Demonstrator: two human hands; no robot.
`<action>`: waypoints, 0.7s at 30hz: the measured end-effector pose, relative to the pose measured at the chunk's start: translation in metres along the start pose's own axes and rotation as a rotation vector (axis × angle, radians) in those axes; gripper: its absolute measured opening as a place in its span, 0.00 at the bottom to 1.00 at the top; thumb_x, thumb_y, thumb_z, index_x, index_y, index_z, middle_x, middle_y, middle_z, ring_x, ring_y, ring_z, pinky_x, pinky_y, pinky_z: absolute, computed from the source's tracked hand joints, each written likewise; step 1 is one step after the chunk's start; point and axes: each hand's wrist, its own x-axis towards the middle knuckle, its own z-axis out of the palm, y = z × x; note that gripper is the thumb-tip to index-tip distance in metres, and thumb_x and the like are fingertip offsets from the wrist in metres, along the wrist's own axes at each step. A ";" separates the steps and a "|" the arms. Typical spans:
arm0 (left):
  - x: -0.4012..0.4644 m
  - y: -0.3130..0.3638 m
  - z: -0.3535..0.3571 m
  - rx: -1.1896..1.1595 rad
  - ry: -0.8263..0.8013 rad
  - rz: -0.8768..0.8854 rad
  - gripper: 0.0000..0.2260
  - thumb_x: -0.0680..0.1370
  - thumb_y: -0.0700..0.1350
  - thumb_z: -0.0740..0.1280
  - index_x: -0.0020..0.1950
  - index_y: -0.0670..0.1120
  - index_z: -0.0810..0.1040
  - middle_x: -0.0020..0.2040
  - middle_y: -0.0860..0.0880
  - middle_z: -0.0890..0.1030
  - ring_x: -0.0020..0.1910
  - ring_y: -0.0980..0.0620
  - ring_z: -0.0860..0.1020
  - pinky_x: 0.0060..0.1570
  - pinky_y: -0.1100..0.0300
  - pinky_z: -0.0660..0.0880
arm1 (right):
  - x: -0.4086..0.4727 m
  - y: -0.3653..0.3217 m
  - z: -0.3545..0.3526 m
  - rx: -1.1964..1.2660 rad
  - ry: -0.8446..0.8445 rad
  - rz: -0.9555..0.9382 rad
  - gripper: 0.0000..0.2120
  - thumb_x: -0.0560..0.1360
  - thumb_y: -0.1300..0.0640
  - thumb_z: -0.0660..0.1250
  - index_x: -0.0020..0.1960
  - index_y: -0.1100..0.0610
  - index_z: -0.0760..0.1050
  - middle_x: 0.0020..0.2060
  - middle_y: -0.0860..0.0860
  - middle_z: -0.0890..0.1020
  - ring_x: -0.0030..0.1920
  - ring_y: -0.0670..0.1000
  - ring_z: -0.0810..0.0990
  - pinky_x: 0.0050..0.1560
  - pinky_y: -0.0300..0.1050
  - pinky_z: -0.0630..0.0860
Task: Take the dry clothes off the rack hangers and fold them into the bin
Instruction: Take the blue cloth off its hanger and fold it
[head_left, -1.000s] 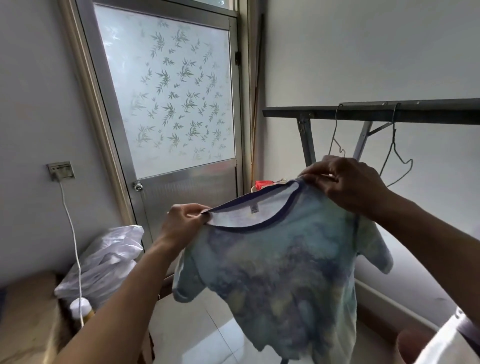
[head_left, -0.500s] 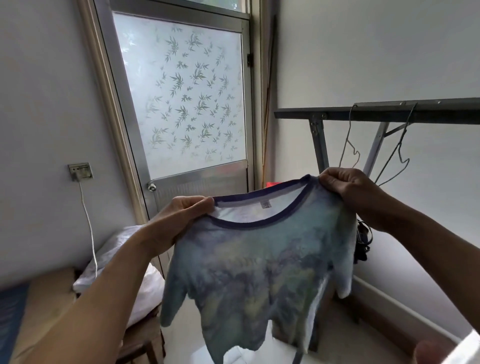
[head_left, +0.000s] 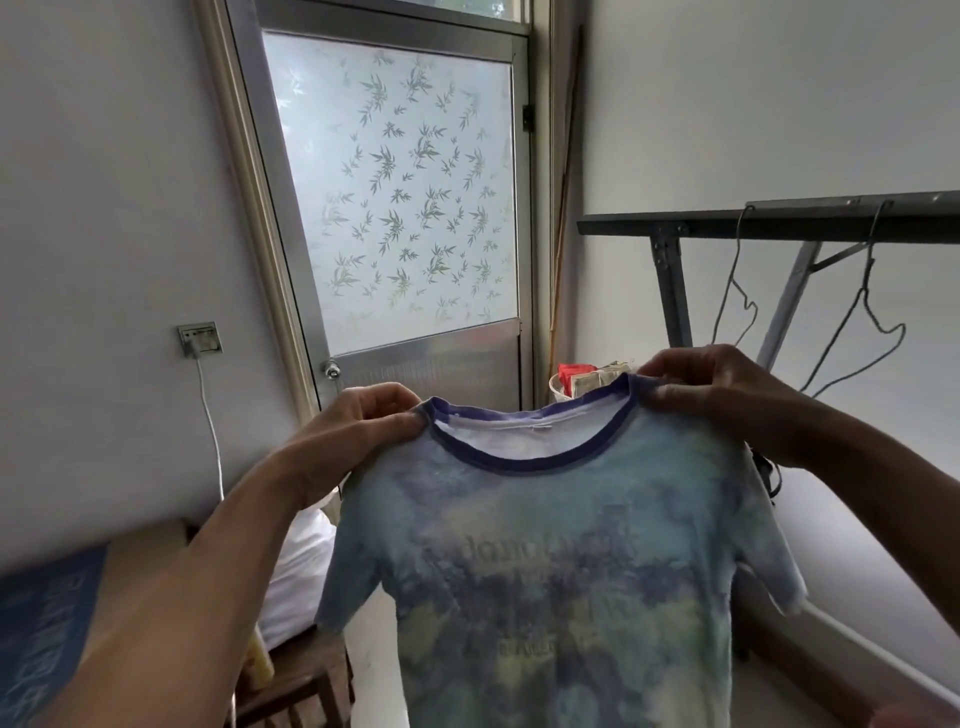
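Note:
A blue-green tie-dye t-shirt (head_left: 561, 561) with a dark blue collar hangs spread out in front of me. My left hand (head_left: 353, 431) pinches its left shoulder and my right hand (head_left: 722, 389) pinches its right shoulder, both beside the collar. The shirt hangs free, off any hanger. Behind it at the right is the dark metal rack (head_left: 769, 223) with two bare wire hangers (head_left: 737, 291) (head_left: 867, 322) on its bar. No bin shows clearly; a white basket rim (head_left: 558, 387) with things in it peeks out behind the collar.
A frosted glass door (head_left: 410, 208) with a leaf pattern stands straight ahead. At the lower left are a wooden stool (head_left: 301, 675), a white plastic bag (head_left: 296, 577) and a cardboard box (head_left: 62, 613). A wall socket (head_left: 200, 339) with a white cable is on the left wall.
Both hands have levelled the shirt and spread it wider by the shoulders. My view has shifted left and nearer, so the rack and hangers sit further to the right.

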 end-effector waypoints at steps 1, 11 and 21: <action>0.000 0.000 0.000 -0.010 0.012 0.002 0.14 0.63 0.54 0.77 0.42 0.47 0.83 0.39 0.48 0.81 0.39 0.53 0.78 0.37 0.64 0.76 | 0.000 0.000 0.002 0.010 0.002 -0.012 0.05 0.75 0.59 0.70 0.49 0.59 0.82 0.44 0.57 0.85 0.43 0.51 0.83 0.41 0.39 0.79; 0.002 -0.003 0.006 -0.055 0.038 -0.072 0.12 0.72 0.47 0.74 0.51 0.42 0.83 0.46 0.45 0.83 0.44 0.51 0.80 0.43 0.62 0.79 | 0.006 0.007 0.019 0.194 0.068 0.087 0.07 0.78 0.59 0.66 0.42 0.59 0.76 0.36 0.54 0.78 0.39 0.51 0.76 0.40 0.43 0.71; 0.017 -0.007 0.060 0.022 0.416 -0.228 0.08 0.77 0.47 0.72 0.41 0.44 0.81 0.36 0.46 0.83 0.32 0.51 0.79 0.36 0.55 0.78 | 0.018 0.015 0.072 0.036 0.419 0.179 0.08 0.77 0.57 0.68 0.42 0.60 0.79 0.36 0.55 0.81 0.35 0.52 0.80 0.31 0.39 0.78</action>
